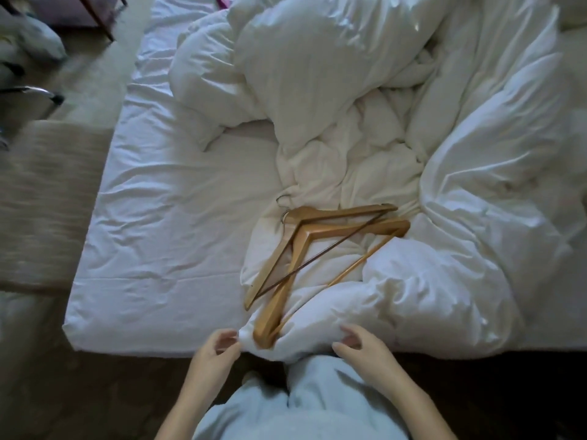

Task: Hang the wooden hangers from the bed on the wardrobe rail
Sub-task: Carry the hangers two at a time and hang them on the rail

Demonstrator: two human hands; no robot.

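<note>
Two wooden hangers lie overlapped on the rumpled white duvet (397, 274) near the bed's front edge. The paler hanger (343, 212) has a dark bar and lies on top; the more golden hanger (279, 300) points its lower end toward me. Their metal hooks (283, 207) rest at the upper left. My left hand (219, 347) hovers just left of the golden hanger's near end, fingers curled apart and empty. My right hand (362, 346) hovers to the right of that end, also empty. No wardrobe rail is in view.
The bed (165, 223) has a bare white sheet on its left half and bunched bedding on the right. Carpet, a beige bench (41, 198) and a chair leg (35, 90) lie to the left. My light-blue trousers (298, 404) are against the bed's edge.
</note>
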